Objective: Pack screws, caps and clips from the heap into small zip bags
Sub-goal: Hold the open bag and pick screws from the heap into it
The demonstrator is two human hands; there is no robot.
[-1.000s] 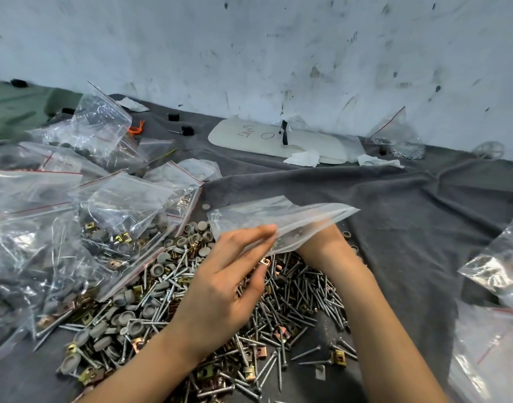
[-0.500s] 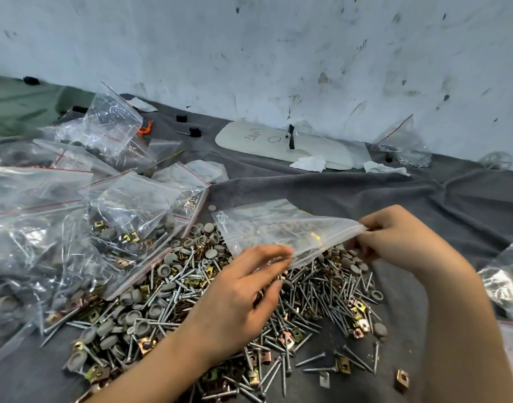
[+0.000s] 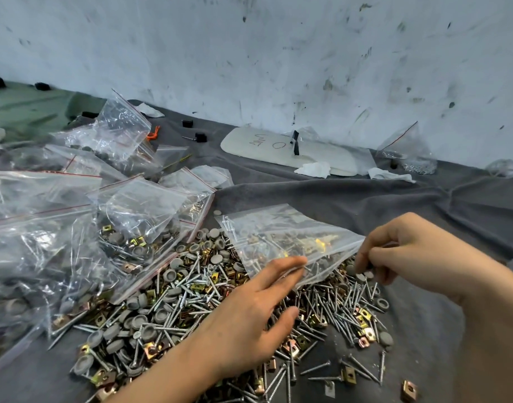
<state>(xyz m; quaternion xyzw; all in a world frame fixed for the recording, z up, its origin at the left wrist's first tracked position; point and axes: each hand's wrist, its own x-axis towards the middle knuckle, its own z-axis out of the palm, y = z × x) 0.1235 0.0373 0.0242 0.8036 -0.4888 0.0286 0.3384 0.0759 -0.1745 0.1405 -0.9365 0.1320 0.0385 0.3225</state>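
Head view: right grip point(image 3: 409, 257) has swung out to a corner of the bag point(image 3: 278, 234), fingers curled, hold unclear; left grip point(image 3: 249, 315), fingers straight, props the bag for filling.

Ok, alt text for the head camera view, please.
Two bare hands hold a small clear zip bag above a heap of screws, grey caps and brass-coloured clips on a grey cloth; the left hand touches its near edge with straight fingers, the right hand pinches the opposite corner. Filled zip bags lie piled at left.
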